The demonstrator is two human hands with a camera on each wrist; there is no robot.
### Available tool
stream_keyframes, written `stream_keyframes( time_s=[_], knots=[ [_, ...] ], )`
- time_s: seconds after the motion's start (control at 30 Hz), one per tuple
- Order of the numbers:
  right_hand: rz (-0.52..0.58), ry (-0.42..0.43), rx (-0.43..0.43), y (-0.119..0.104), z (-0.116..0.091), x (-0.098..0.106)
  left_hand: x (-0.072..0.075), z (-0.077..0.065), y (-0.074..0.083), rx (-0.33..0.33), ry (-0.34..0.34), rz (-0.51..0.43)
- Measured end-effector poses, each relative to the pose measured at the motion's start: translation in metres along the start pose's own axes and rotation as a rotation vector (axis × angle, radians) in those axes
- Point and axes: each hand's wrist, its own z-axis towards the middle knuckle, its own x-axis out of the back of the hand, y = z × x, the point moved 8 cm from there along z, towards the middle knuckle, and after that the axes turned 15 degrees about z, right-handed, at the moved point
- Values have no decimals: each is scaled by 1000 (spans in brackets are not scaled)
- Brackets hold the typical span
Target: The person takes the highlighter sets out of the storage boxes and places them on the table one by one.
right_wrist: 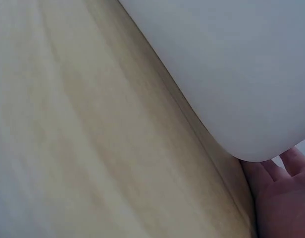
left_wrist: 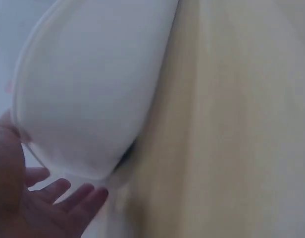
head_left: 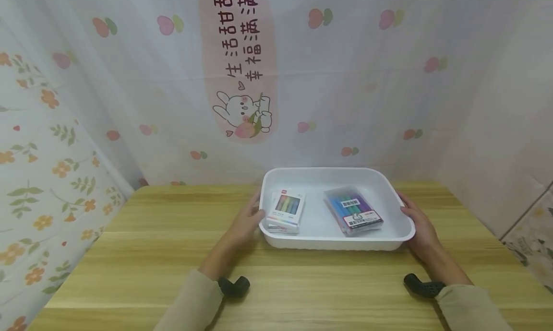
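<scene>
A white plastic tray (head_left: 313,220) sits toward the far side of the table, between both hands. My left hand (head_left: 245,224) grips its left end, thumb over the rim and fingers along the outer wall. In the left wrist view, those fingertips (left_wrist: 96,194) lie by the tray's lower edge. At the opposite end my right hand (head_left: 422,229) holds the rim, its thumb on top; in the right wrist view its fingers reach past the tray's corner. Inside, small boxes with a colored-sticks picture (head_left: 287,206) lie left, and a clear pack of colored pens (head_left: 352,208) lies right.
The wood-grain table (head_left: 324,288) extends in front of the tray and to both sides. A white curtain (head_left: 345,81) with printed fruit hangs right behind it, and a floral cloth (head_left: 52,187) hangs on the left. Each wrist wears a black strap piece (head_left: 234,287).
</scene>
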Motion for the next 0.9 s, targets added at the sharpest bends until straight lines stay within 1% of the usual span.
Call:
stream_keyframes(
  time_s=[0.07, 0.13, 0.23, 0.3, 0.4, 0.47, 0.53, 0.63, 0.7, 0.77, 0.83, 0.9],
  knots=[
    [16, -9, 16, 0, 1, 0, 5, 1, 5, -17, 16, 46],
    [26, -8, 25, -1, 1, 0, 10, 2, 14, -31, 49, 139],
    [11, 8, 26, 0, 1, 3, 15, 9, 33, -56, 96, 299],
    [-1, 22, 19, 1, 1, 4, 18, 12, 44, -29, 129, 419],
    [-32, 37, 10, 0, 0, 5, 18, 20, 61, 17, 136, 520],
    [-47, 44, 6, 0, 0, 6, 15, 24, 70, 55, 112, 563],
    [-60, 47, 2, 0, -1, 8, 10, 29, 78, 78, 73, 618],
    [-65, 43, 0, 1, -1, 9, 0, 34, 86, 100, -11, 696],
    [-62, 39, 1, 0, -1, 9, -6, 37, 87, 132, -72, 748],
    [-64, 40, 4, 0, -1, 9, -12, 40, 86, 173, -126, 771],
    [-66, 37, 9, 0, 0, 9, -15, 41, 83, 224, -164, 795],
    [-56, 25, 16, 1, 1, 7, -17, 42, 80, 266, -187, 811]
  ],
)
